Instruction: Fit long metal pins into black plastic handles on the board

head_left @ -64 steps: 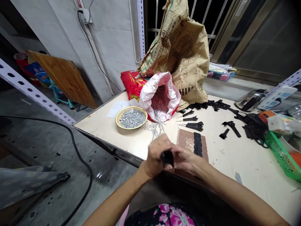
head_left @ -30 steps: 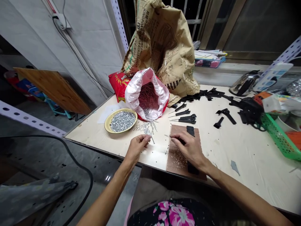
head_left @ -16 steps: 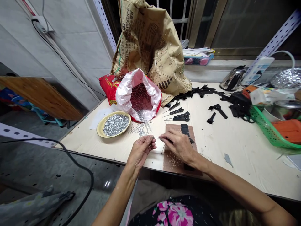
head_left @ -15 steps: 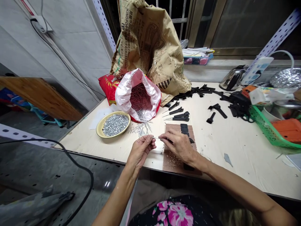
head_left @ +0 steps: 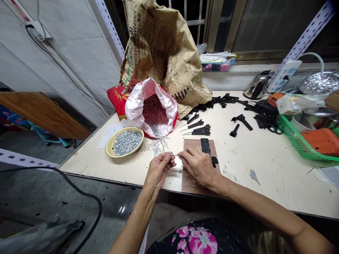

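Pin [head_left: 174, 155] pinched between left hand [head_left: 160, 167] and right hand [head_left: 200, 165] now, nearly meeting; they were farther apart a second ago, so both grips are busy. It's just left of the brown board [head_left: 194, 142], bowl [head_left: 108, 146] and open sack [head_left: 135, 102] farther back.

On my monitor I see a thin, straight, silvery metal pin [head_left: 175, 154], held crosswise from nine to three, partly hidden, toward six o'clock from centre.

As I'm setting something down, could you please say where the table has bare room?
Largest bare patch surrounds the grey scrap, between brown board and green basket; a strip fronts the yellow bowl. Crowded: around the red bag and black parts.
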Demonstrator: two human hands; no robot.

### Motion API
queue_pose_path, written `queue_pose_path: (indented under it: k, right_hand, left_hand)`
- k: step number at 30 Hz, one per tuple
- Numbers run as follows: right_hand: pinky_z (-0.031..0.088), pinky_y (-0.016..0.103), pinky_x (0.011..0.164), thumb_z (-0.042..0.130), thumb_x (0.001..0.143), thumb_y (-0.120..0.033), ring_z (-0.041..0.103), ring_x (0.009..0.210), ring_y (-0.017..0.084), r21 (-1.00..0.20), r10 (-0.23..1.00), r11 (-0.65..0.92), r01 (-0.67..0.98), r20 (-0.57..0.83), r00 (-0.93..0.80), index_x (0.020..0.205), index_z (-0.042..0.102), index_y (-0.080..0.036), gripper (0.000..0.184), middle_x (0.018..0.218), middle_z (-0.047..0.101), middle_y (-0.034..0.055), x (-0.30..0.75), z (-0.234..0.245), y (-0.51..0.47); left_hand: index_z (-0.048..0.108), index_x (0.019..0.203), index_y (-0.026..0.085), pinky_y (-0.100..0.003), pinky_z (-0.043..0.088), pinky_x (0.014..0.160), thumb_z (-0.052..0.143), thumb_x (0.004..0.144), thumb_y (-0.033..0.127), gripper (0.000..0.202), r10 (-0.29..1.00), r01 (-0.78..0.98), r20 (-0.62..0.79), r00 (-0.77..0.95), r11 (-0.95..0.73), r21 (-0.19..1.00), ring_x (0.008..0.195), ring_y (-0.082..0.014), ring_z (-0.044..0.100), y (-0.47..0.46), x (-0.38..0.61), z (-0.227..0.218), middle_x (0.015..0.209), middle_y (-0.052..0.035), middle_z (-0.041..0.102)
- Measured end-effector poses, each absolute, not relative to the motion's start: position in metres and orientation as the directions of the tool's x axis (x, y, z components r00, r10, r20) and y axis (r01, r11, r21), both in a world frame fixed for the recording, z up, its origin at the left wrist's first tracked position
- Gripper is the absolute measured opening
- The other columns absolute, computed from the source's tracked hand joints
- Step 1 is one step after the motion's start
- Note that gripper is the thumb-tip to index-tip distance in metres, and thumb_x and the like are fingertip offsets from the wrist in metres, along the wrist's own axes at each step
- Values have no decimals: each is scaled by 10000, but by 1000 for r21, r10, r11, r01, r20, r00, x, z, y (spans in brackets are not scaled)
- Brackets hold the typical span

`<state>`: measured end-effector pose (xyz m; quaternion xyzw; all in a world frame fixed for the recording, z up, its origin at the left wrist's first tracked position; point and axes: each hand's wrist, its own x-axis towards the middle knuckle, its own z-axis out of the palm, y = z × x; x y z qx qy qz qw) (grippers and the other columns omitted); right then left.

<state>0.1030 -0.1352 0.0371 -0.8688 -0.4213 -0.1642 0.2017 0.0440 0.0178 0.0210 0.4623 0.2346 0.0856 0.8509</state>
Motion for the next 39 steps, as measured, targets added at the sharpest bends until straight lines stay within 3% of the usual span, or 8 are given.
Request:
queue_pose_path:
  k: [3,6,12,17,22,27,34,39]
  right_hand:
    - [321,262,601,465,929,-206,529,733,144,-127,696,-553,823,472,541,948,632,-224,169,829,607,32,103,35,-136]
    - [332,270,621,461,933,-217,525,773,160,-120,715,-524,843,476,513,955,619,-220,159,842,604,45,105,32,-138]
    - [343,273,633,420,957,-232,545,748,155,-190,674,-522,831,506,539,907,622,-199,210,803,620,45,108,28,-141]
    - [366,243,602,423,959,-299,581,730,140,-348,643,-527,775,434,631,943,603,-191,209,856,638,41,107,31,-144]
    - [394,240,607,425,956,-304,587,732,143,-356,641,-551,755,400,655,954,615,-199,217,876,614,44,108,29,-145]
    - [442,238,669,451,943,-292,591,786,144,-484,628,-462,744,414,659,1002,592,-190,183,927,602,48,111,24,-146]
    - [472,242,704,459,939,-266,581,776,134,-538,644,-413,735,398,653,1001,618,-204,181,877,586,33,116,24,-157]
    - [489,255,688,490,922,-285,574,797,138,-546,591,-444,711,418,690,987,635,-204,178,929,579,43,142,23,-192]
  left_hand:
    - [674,796,93,-201,524,615,820,595,281,311,402,48,-285,870,506,861,587,-82,608,17,45,19,689,-31,678]
    - [676,780,99,-204,519,617,825,583,281,307,414,54,-282,865,483,874,581,-80,604,16,46,19,678,-27,676]
    - [682,803,105,-215,510,625,811,601,293,305,416,49,-254,873,445,894,576,-78,595,10,50,22,684,-20,671]
    - [684,809,112,-209,495,637,776,650,300,262,447,34,-188,875,330,943,591,-78,594,6,50,22,703,-20,673]
    - [684,806,112,-214,497,642,775,652,297,258,441,40,-191,877,329,943,591,-81,591,3,52,21,698,-23,676]
    - [687,808,108,-219,501,644,776,648,297,264,439,35,-186,879,330,943,593,-84,586,2,54,22,703,-27,674]
    - [696,764,112,-225,493,657,779,633,326,264,415,52,-179,892,298,953,600,-89,584,-7,57,22,692,-29,666]
    - [676,1020,189,-263,511,670,738,673,366,394,437,75,-140,888,162,984,791,-155,619,-20,57,22,962,-57,675]
